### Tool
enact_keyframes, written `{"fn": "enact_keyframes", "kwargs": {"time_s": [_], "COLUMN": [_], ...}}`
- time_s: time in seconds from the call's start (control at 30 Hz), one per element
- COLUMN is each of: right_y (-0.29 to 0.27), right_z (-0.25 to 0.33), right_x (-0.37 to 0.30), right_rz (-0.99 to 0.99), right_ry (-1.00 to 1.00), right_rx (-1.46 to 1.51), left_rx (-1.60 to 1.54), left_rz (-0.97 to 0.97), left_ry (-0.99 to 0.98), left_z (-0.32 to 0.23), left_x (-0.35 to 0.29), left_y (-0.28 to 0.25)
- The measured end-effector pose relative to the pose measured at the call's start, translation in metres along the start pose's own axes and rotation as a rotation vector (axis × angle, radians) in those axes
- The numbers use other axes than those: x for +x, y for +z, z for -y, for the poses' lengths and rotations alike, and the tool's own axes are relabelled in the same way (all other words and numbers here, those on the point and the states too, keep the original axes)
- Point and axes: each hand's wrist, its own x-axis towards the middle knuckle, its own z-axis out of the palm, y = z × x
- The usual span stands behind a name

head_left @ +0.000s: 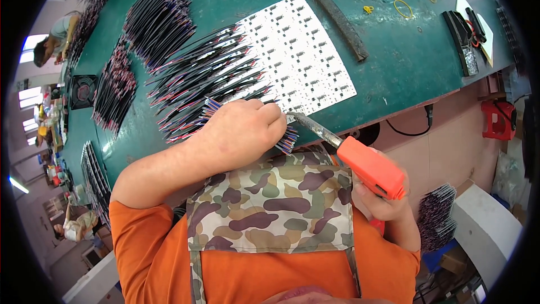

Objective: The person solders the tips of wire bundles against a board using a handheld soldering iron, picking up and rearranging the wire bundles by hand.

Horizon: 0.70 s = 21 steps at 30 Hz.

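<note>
A white panel of small circuit boards (308, 59) lies on the green bench, with rows of black, red and blue wires (197, 73) spread over its left part. Near the panel's front edge, my left hand (244, 129) is closed, knuckles up, round a bundle of thin wires (288, 139). The bundle's ends stick out on both sides of the hand; the fingertips are hidden. My right hand (384, 205) grips a red soldering gun (371, 168). Its metal tip reaches the panel's front edge beside my left fingers; whether it touches a wire I cannot tell.
Piles of wired boards (159, 19) stand at the back left, near a small black fan (84, 91). Behind the panel lies a dark strip (332, 11). Yellow rubber bands (403, 8) and scissors (478, 29) are at the right. Two people appear at far left.
</note>
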Motion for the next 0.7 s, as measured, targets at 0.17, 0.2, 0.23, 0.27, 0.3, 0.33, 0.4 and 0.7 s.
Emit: {"fn": "enact_keyframes", "kwargs": {"time_s": [0.17, 0.2, 0.23, 0.27, 0.3, 0.33, 0.4, 0.7], "right_y": [0.003, 0.003, 0.003, 0.003, 0.003, 0.001, -0.004, -0.007], "right_z": [-0.001, -0.002, -0.001, 0.001, 0.003, 0.001, -0.005, 0.011], "right_x": [-0.003, -0.002, 0.0, 0.002, 0.002, 0.001, -0.004, 0.004], "right_rz": [-0.011, 0.006, 0.005, -0.004, -0.013, -0.015, 0.026, -0.191], "right_ry": [-0.023, -0.055, -0.055, -0.061, -0.066, -0.064, -0.016, 0.143], "right_rx": [0.024, 0.021, 0.021, 0.002, -0.017, -0.016, 0.006, 0.266], "left_rx": [0.02, 0.025, 0.026, 0.03, 0.033, 0.032, 0.046, -0.002], "left_rz": [0.052, 0.066, 0.067, 0.074, 0.083, 0.084, 0.106, 0.083], "left_ry": [0.002, -0.004, -0.003, -0.005, -0.007, -0.005, -0.006, -0.02], "left_z": [-0.002, -0.002, -0.003, -0.003, -0.003, -0.004, -0.004, 0.0], "left_x": [0.001, 0.002, 0.002, 0.003, 0.004, 0.005, 0.007, 0.0], "left_y": [-0.002, -0.002, -0.003, -0.003, -0.003, -0.004, -0.005, -0.006]}}
